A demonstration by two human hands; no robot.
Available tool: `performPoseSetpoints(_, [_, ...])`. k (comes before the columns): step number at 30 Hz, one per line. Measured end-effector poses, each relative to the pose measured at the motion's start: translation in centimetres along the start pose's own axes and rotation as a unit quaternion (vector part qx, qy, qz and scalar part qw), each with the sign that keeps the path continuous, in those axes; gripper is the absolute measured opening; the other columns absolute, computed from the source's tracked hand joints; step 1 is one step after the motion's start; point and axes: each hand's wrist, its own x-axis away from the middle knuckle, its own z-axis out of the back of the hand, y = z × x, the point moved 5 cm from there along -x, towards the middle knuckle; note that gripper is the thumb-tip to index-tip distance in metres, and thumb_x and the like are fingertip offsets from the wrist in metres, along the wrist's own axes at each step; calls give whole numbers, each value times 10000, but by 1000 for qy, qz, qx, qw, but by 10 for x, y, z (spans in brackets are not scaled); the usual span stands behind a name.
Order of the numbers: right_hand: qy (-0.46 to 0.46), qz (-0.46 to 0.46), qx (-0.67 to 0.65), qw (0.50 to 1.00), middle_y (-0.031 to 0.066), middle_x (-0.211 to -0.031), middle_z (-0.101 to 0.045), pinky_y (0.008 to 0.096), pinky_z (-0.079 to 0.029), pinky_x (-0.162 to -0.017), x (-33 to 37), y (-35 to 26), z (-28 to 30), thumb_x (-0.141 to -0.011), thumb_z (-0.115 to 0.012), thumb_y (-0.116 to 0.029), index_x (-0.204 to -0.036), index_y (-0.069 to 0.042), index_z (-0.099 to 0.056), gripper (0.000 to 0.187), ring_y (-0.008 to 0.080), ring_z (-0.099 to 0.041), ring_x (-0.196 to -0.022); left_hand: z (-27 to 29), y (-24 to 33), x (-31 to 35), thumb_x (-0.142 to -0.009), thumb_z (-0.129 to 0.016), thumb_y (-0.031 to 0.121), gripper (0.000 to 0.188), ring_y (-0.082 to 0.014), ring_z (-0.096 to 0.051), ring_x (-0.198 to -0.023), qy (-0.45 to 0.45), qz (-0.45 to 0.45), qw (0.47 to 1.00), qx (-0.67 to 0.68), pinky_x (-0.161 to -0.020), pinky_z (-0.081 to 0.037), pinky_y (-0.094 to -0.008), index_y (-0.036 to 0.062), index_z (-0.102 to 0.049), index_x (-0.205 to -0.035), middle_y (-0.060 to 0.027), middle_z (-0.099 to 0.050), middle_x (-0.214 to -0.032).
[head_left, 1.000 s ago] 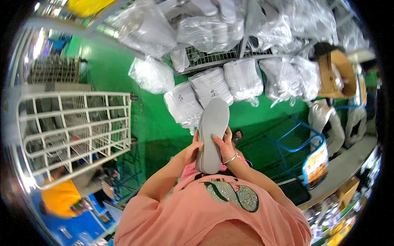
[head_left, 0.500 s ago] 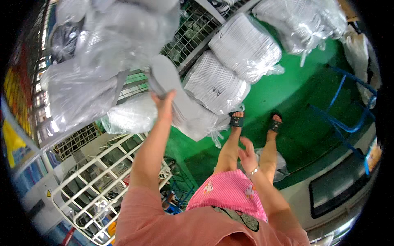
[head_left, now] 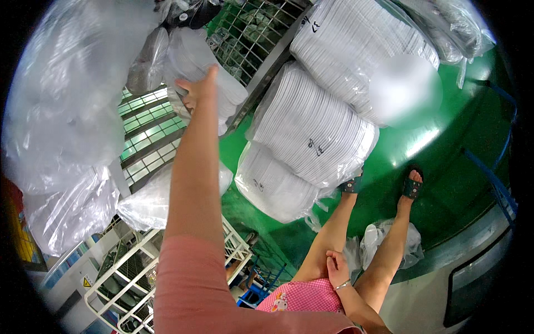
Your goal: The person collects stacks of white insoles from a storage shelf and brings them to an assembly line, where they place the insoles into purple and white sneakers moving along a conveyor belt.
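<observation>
- Bagged white insoles point(head_left: 225, 83) lay far left against a wire rack point(head_left: 253, 30), at the tip of the left hand point(head_left: 194, 92).
- Nearest: the pink sleeve point(head_left: 189, 289) filled the lower edge, with pink checked shorts point(head_left: 303, 295) to its right.
- Right hand point(head_left: 335, 266) rested on the thigh, fingers loosely curled and holding nothing. A thin bracelet sat at the wrist.
- Change noted: a second before, both hands held one grey insole upright in front of the body. Half a second before, the left hand alone carried it up and out. Now no grey insole was visible in either hand.
- Judgement: the piece had left the hand somewhere about the bagged stack, so that reach seemed at its end. Its exact resting place could not be told.
- Left arm was fully extended up and away, elbow straight. The hand was open, fingers stretched, thumb apart. It lay at the bag's plastic, but contact could not be confirmed.
- Near left: a white wire cart point(head_left: 139, 278) stood below the arm.
- Middle: a crumpled plastic bag point(head_left: 389, 245) lay beside the legs, both sandals point(head_left: 413, 186) on the green floor point(head_left: 445, 139).
- Far: large bags of stacked white insoles point(head_left: 311, 133) leaned right of the rack, and clear plastic bags point(head_left: 61, 111) bulked at far left.
</observation>
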Motion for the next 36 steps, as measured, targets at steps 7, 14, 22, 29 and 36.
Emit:
performPoseSetpoints(7, [-27, -40, -35, 998, 104, -830, -575, 286, -441, -603, -9, -6, 2, -788, -507, -63, -883, -27, -552, 112, 213, -551, -682, -68, -25, 2, -627, -480, 675, 965, -356, -55, -1265, -105, 23, 987, -123, -979, -143, -509, 143, -105, -1340, -229, -42, -1362])
performPoseSetpoints(14, [-2, -17, 74, 997, 140, -735, -577, 335, -444, -541, 6, -23, 32, -795, -515, -128, -852, -47, -559, 109, 274, -549, -591, -12, -37, 91, -708, -538, 485, 801, -330, -85, -1262, -115, -211, 971, -3, -997, -156, -448, 101, -188, -1318, -188, -88, -1366])
performPoseSetpoints(22, [138, 10, 41, 989, 147, -721, -590, 355, -460, -592, 76, -62, 110, -789, -507, -215, -837, -53, -564, 178, 278, -580, -654, 59, -222, 315, -658, -536, 521, 869, -365, -219, -1217, -409, -262, 856, -178, -1009, -191, -393, -4, -227, -1278, -260, -233, -1302])
performPoseSetpoints(29, [133, 5, -93, 987, 73, -770, -614, 255, -454, -687, 140, -131, 202, -774, -533, -186, -900, -40, -585, 200, 145, -580, -761, 113, -208, 370, -590, -593, 469, 748, -328, -418, -1093, -468, -274, 837, -70, -908, -349, -375, 19, -430, -1165, -222, -439, -1166])
performPoseSetpoints(36, [28, 38, -194, 980, 54, -745, -597, 226, -450, -551, 199, -177, 308, -789, -554, -147, -923, -6, -571, 195, 101, -547, -614, 192, -84, 407, -623, -624, 375, 549, -275, -527, -944, -395, -328, 858, -17, -793, -414, -352, -1, -542, -1015, -166, -568, -964])
